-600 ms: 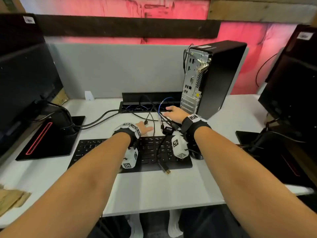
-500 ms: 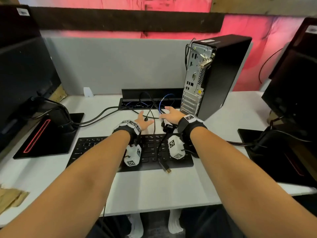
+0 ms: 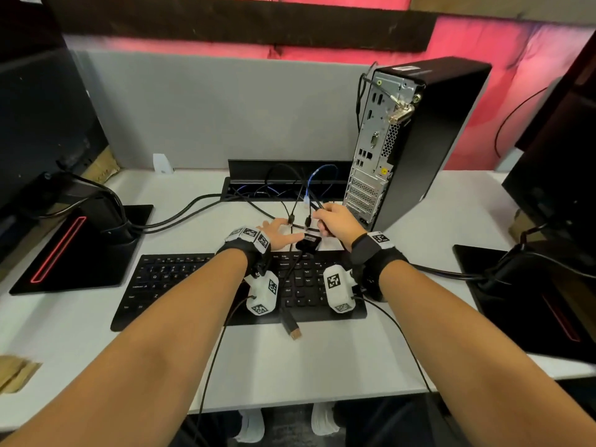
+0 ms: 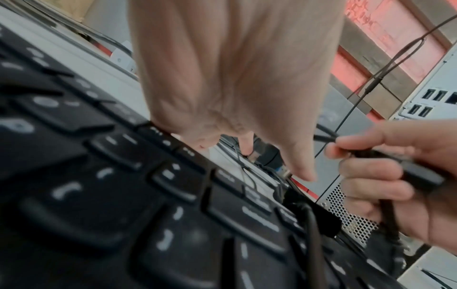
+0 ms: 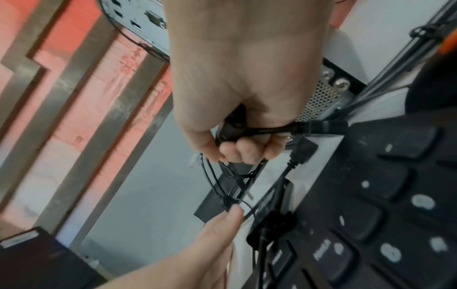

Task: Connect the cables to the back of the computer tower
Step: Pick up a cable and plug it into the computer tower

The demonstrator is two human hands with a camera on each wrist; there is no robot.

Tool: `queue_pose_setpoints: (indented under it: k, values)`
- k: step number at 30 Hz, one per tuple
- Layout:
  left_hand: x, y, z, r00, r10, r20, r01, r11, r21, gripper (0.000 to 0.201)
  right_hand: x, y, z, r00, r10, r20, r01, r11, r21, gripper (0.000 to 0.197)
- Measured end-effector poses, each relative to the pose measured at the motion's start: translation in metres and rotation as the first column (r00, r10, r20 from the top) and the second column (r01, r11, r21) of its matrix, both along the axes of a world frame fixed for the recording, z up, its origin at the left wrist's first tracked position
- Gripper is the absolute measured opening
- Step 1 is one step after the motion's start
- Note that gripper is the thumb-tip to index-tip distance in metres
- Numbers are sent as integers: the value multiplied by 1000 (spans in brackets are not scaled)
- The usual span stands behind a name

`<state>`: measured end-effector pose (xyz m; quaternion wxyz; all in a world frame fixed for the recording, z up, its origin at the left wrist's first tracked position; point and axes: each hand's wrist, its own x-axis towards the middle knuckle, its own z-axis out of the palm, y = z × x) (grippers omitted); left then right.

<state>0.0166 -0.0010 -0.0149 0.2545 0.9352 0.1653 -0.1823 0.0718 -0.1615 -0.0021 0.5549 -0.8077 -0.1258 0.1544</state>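
Note:
The black computer tower [image 3: 445, 133] stands at the back right of the desk, its metal rear panel [image 3: 371, 150] facing left with open ports [image 4: 432, 95]. My right hand [image 3: 333, 221] is just in front of the panel's foot and grips a bundle of black cables [image 5: 249, 133]; one plug [image 5: 326, 125] sticks out of the fist. My left hand [image 3: 277, 230] lies beside it with straight fingers, a fingertip [image 5: 232, 213] touching a thin black cable. Two small plugs [image 3: 300, 219] hang between the hands. A loose USB plug [image 3: 293, 330] lies at the keyboard's front edge.
A black keyboard [image 3: 193, 285] lies under both wrists, with a small black adapter [image 3: 308, 243] at its far edge. A cable trough [image 3: 283, 185] with blue and black leads opens behind. Monitors on black stands [image 3: 80, 246] flank the desk on both sides.
My right hand went from lying flat on the cables to curling round them and lifting them. My left hand slid forward and right towards the plugs.

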Motion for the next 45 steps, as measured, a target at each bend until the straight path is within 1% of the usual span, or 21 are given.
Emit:
queue_pose_setpoints:
  k: [3, 4, 6, 9, 11, 14, 16, 20, 22, 24, 27, 30, 32, 33, 34, 36, 37, 39, 41, 43, 45]
  values:
    - [1, -4, 0, 998, -45, -44, 49, 992, 114, 84, -9, -7, 10, 993, 119, 13, -118, 991, -56, 19]
    - [3, -5, -2, 998, -46, -45, 52, 989, 139, 81, -13, -10, 12, 986, 167, -7, -167, 982, -87, 16]
    - [3, -7, -1, 997, -71, -33, 75, 986, 146, 69, -18, -22, 9, 971, 235, -34, -237, 957, -165, 25]
    - [5, -7, -5, 999, -47, -18, 49, 992, 120, 62, -15, -37, 2, 975, 221, -21, -218, 938, -269, 33]
    - [4, -8, -4, 1000, -29, -11, 30, 996, 83, 66, -9, -43, -5, 987, 163, 6, -156, 954, -255, 34]
    - [5, -4, 0, 1000, -10, -10, 10, 999, -36, 70, -7, -46, -14, 998, 29, -63, -34, 996, -84, 34]
    - [8, -2, 3, 999, 12, 33, -6, 986, -165, 67, -10, -45, -18, 995, 22, -93, -26, 999, -43, 36]
    - [4, -10, 10, 994, -38, 106, 66, 959, -275, 49, -17, -29, -17, 988, 148, -33, -151, 934, -324, 33]
    - [1, -16, 7, 987, 20, 160, 42, 927, -373, 34, -20, -23, -19, 990, 135, -47, -142, 927, -348, 38]
    - [3, -19, -2, 967, 105, 230, 14, 886, -464, 18, -21, -22, -22, 989, 146, 7, -130, 902, -412, 48]
    - [4, -20, -4, 955, 179, 237, -18, 832, -555, 10, -22, -23, -27, 989, 127, 72, -76, 870, -487, 38]
    - [4, -14, -2, 935, 242, 259, -44, 803, -594, 18, -21, -22, -28, 997, 59, 54, -33, 917, -398, 36]
    - [1, -8, -6, 922, 259, 288, -60, 829, -555, 19, -22, -23, -26, 1000, -17, -26, 12, 982, -189, 32]
    - [1, -6, -9, 923, 246, 295, -56, 847, -529, 20, -25, -23, -25, 996, -38, -77, 30, 994, -108, 35]
    - [1, -6, -11, 928, 215, 303, -38, 867, -497, 23, -26, -23, -26, 995, -34, -98, 25, 996, -86, 46]
    - [-2, -10, -11, 944, 125, 306, 20, 903, -429, 28, -30, -23, -28, 1000, 23, -3, -23, 948, -316, 74]
    - [-2, -12, -12, 949, 94, 302, 41, 910, -414, 28, -31, -22, -29, 996, 56, 63, -23, 897, -441, 78]
    - [-2, -16, -14, 949, 45, 313, 83, 920, -384, 25, -32, -20, -31, 987, 55, 150, 35, 842, -538, 63]
    - [-2, -17, -16, 942, 22, 334, 110, 922, -372, 18, -33, -18, -30, 982, 22, 187, 81, 847, -526, 35]
    - [-2, -17, -18, 934, 36, 356, 115, 913, -392, 9, -32, -18, -31, 981, -4, 194, 98, 873, -478, 21]
    - [-2, -15, -21, 923, 104, 370, 73, 897, -436, 15, -29, -22, -37, 985, -74, 156, 127, 925, -358, 18]
